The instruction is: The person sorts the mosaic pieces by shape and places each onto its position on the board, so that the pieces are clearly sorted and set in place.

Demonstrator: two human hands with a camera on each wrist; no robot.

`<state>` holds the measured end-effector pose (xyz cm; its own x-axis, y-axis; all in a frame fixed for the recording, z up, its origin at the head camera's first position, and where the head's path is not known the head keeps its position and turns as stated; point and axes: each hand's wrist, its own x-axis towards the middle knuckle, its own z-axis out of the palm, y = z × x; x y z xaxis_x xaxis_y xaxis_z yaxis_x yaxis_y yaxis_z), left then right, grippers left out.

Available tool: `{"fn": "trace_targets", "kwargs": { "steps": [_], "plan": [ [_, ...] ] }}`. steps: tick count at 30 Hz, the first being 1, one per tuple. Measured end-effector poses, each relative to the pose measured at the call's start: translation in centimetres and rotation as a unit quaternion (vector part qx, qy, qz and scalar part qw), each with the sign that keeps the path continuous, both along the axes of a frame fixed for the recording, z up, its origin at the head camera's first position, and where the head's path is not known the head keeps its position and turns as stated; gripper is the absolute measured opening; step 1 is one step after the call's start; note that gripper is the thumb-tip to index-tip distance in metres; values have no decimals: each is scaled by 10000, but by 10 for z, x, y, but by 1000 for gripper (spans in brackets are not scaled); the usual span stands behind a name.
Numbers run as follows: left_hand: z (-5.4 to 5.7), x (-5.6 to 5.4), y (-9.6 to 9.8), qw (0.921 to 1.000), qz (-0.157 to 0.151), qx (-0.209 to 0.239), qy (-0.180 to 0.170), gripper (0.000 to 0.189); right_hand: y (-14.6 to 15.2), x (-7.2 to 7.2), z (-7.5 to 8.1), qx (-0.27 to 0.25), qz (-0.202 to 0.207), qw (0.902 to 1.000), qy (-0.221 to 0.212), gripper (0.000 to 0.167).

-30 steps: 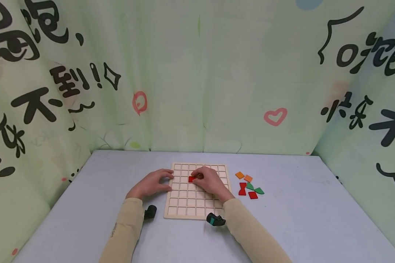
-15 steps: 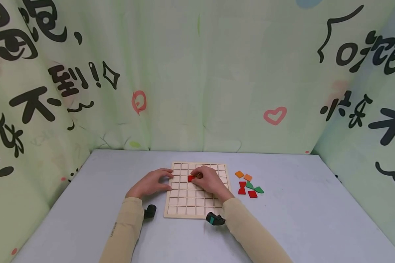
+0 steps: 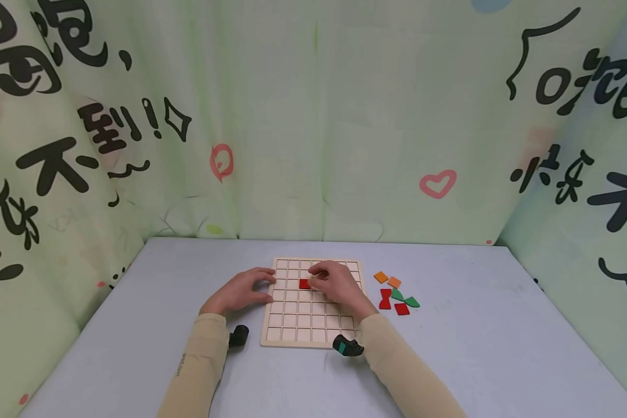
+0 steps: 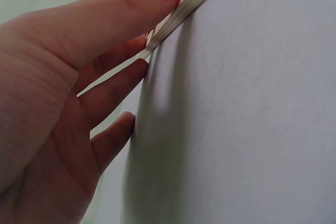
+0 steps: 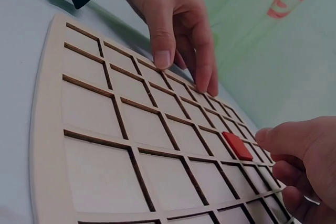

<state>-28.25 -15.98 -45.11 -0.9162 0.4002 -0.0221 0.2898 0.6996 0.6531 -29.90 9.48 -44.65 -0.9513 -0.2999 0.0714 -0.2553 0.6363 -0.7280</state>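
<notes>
A pale wooden grid board (image 3: 289, 321) lies on the table. A red square tile (image 3: 304, 284) sits in one of its cells toward the far left; in the right wrist view the red tile (image 5: 239, 147) looks slightly tilted over the cell's ridges. Just right of the tile is my right hand (image 3: 338, 285), loosely bent, with thumb and forefinger apart and nothing seen between them. At the board's left edge rests my left hand (image 3: 240, 292). In the left wrist view its thumb touches the board's edge (image 4: 197, 1), and the other fingers extend nearly straight.
Right of the board lie loose pieces: orange squares (image 3: 380, 277), a red bow-tie shape (image 3: 385, 299), green leaf shapes (image 3: 411, 302) and another red square (image 3: 402, 309). A printed curtain (image 3: 324, 128) hangs behind the white table (image 3: 449, 360). Each wrist carries a black camera (image 3: 348, 346).
My right hand has released the red tile and drawn back slightly to the right, its fingers parting. The tile stays in place on the board, and the left hand has not moved.
</notes>
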Motion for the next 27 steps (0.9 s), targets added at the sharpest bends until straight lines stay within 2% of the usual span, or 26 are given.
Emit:
{"fn": "trace_targets", "kwargs": {
  "steps": [15,20,27],
  "plan": [
    [-1,-1,1,10000,19,36,-22,40,50,0,14,-181,-573,9982,83,35],
    [-1,-1,1,10000,14,79,-26,40,73,-1,11,-169,-711,9970,243,39],
    [-2,1,-2,9999,-63,136,28,40,100,-2,10,15,-1060,9943,111,41]
  ]
}}
